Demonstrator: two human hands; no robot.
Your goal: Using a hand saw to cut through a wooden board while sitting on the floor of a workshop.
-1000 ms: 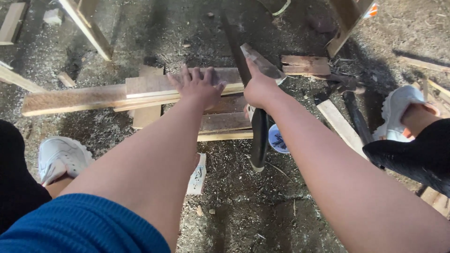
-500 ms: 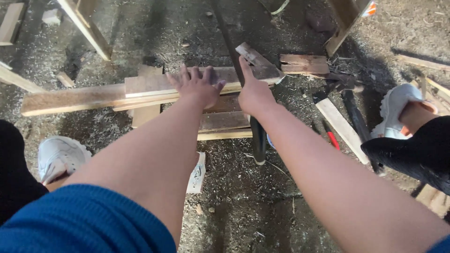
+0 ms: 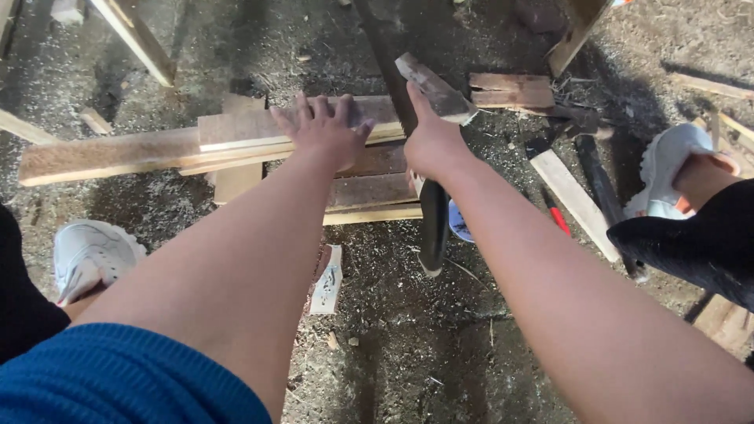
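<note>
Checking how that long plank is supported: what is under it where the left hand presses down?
Under the long plank, beside the left hand, lie stacked short boards on the sawdust ground. What sits directly beneath the palm is covered.

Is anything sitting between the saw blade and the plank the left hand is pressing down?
Nothing visible does. The saw blade runs right beside the plank, just past the left hand that lies flat on the wood. The right hand grips the saw's handle, apart from the left hand.
</note>
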